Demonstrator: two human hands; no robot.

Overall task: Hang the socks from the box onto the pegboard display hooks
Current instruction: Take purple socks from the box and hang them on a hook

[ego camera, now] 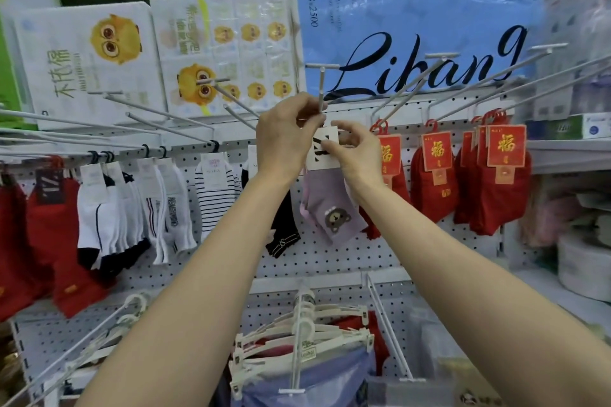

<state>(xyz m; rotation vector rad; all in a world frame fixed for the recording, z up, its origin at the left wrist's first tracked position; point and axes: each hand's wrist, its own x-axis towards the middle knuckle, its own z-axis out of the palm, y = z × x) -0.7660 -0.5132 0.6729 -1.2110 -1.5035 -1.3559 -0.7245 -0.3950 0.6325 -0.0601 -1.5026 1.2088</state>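
Two bare forearms rise from the lower edge of the view toward the pegboard (330, 258). The left hand (286, 139) is raised at a white display hook (321, 89), its thumb and fingertips pinched together around the hook's shaft just below the T-shaped end. The right hand (358, 155) sits just beside it, thumb and forefinger pinching the white header card (322, 149) of a lilac sock pair (330, 208) printed with a bear face. The card is at the tip of the hook; whether its hanger is already threaded on cannot be told, as the hands cover it. The socks hang below the card, in front of the board. To the left, striped socks (215, 195), white socks (165, 208) and red ones hang on neighbouring hooks. To the right, red socks with gold-lettered red cards (506, 175) hang in clusters. White plastic hangers (307, 330) are stacked on a lower hook. Packaged goods, one marked in script lettering (420, 33), stand on the shelf above.
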